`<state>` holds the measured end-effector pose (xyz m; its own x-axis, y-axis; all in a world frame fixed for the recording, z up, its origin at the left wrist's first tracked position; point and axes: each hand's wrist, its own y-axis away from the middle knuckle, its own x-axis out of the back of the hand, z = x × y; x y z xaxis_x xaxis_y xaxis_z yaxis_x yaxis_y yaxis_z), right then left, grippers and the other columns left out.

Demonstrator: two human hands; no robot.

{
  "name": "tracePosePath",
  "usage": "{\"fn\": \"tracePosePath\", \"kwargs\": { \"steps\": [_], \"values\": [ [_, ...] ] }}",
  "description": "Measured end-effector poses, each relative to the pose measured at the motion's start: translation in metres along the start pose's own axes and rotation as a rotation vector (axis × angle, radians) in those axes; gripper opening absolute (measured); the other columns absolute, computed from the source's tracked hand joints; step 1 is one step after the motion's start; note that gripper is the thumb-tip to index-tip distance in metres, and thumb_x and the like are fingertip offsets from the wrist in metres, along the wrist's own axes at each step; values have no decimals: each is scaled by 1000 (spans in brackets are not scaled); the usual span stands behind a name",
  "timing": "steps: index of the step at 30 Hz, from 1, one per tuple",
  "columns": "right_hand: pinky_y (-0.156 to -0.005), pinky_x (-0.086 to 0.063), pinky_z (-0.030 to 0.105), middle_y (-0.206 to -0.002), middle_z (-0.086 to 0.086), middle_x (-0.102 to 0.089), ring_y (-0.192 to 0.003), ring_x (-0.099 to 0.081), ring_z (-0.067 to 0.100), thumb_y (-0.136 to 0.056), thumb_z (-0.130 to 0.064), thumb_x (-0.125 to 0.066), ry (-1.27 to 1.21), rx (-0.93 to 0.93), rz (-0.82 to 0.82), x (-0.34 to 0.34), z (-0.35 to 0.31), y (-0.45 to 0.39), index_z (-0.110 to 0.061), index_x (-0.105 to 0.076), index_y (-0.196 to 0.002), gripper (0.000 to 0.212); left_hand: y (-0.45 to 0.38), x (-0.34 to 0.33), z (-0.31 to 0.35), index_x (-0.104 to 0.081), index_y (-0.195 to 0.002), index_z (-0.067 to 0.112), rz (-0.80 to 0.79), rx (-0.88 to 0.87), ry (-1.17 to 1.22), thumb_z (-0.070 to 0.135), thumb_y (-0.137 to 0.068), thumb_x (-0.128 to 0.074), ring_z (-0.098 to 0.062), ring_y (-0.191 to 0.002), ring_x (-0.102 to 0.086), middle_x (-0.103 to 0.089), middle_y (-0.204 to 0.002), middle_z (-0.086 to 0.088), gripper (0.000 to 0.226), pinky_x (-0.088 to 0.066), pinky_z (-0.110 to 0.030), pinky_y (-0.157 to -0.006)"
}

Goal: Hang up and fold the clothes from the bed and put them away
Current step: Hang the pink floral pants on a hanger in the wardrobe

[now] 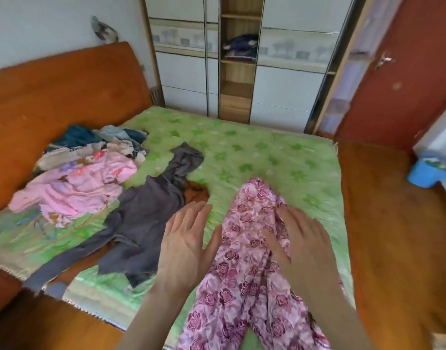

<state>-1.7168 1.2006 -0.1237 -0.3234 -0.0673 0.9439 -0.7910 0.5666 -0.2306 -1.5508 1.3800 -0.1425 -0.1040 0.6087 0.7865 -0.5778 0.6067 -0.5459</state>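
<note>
Smoothing the floral trousers (244, 269) flat on the bed (267, 152) for folding, the right hand (302, 246) presses with straight fingers; the left hand (184, 246) hovers open beside them, gripping nothing.

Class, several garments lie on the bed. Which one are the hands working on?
The pink floral trousers: the right hand rests on them, unlike the grey garment and pile.

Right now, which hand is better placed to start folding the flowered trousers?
The right hand: its open fingers already lie flat on the flowered trousers. The left hand is open beside them, thumb at their edge.
</note>
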Motion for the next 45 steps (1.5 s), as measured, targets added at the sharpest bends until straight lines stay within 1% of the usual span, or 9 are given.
{"fn": "tracePosePath", "kwargs": {
  "steps": [4, 11, 17, 23, 30, 33, 37, 42, 45],
  "values": [
    [-123, -34, 49, -152, 6, -55, -144, -48, 27, -103, -66, -26, 17, -97, 9, -7, 34, -6, -16, -53, -151, 73, -30, -45, 7, -66, -135, 10, -45, -38, 44, 41, -102, -60, -29, -131, -60, -66, -137, -6, 46, -50, -48, -107],
    [-123, -32, 45, -152, 5, -55, -144, -47, 26, -101, -66, -24, -53, -210, -6, -30, 87, -44, -17, -54, -149, 75, -71, -111, 30, -63, -139, 10, -74, -62, 60, 41, -104, -57, -29, -133, -58, -64, -139, -7, 47, -47, -47, -110],
    [-123, -33, 46, -156, 1, -51, -145, -46, 24, -102, -72, -19, -110, -282, -80, -78, 126, -101, -24, -44, -156, 76, -120, -168, 20, -62, -138, 10, -100, -100, 34, 45, -106, -50, -28, -134, -58, -64, -139, -6, 49, -49, -48, -109],
    [-123, -32, 41, -159, -1, -46, -146, -43, 19, -101, -72, -25, -146, -351, -158, -116, 153, -149, -26, -42, -157, 74, -149, -220, 4, -65, -138, 9, -207, -52, 26, 42, -103, -55, -30, -134, -59, -66, -139, -7, 49, -50, -52, -109],
    [-124, -31, 40, -164, -2, -40, -149, -41, 19, -94, -77, -19, -188, -499, -230, -207, 181, -195, -28, -28, -163, 85, -167, -329, -31, -65, -139, 10, -386, -54, 76, 47, -104, -45, -28, -135, -59, -65, -140, -5, 55, -49, -50, -111],
    [-116, -35, 33, -158, -2, -47, -141, -49, 17, -96, -73, -26, -201, -546, -227, -254, 191, -210, -28, -28, -163, 80, -166, -383, -52, -64, -140, 8, -444, -72, 102, 46, -105, -46, -30, -134, -60, -66, -140, -7, 55, -51, -51, -109],
    [-117, -36, 35, -161, -1, -42, -131, -57, 16, -94, -78, -18, -226, -572, -288, -316, 210, -234, -27, -20, -165, 87, -172, -455, -81, -53, -151, 8, -526, -85, 99, 44, -107, -52, -29, -141, -54, -59, -150, -8, 57, -46, -49, -115],
    [-122, -33, 36, -165, -2, -38, -149, -40, 16, -99, -72, -23, -230, -547, -279, -380, 231, -275, -26, -17, -166, 82, -197, -536, -108, -43, -159, 9, -588, -110, 48, 53, -109, -33, -27, -148, -47, -51, -159, -8, 67, -40, -47, -120],
    [-124, -31, 37, -167, 1, -35, -151, -37, 18, -101, -70, -25, -206, -528, -278, -413, 244, -304, -24, -15, -167, 81, -212, -578, -121, -46, -156, 8, -579, -144, 40, 51, -108, -36, -30, -142, -52, -55, -154, -10, 65, -43, -47, -118]
  ]
}}
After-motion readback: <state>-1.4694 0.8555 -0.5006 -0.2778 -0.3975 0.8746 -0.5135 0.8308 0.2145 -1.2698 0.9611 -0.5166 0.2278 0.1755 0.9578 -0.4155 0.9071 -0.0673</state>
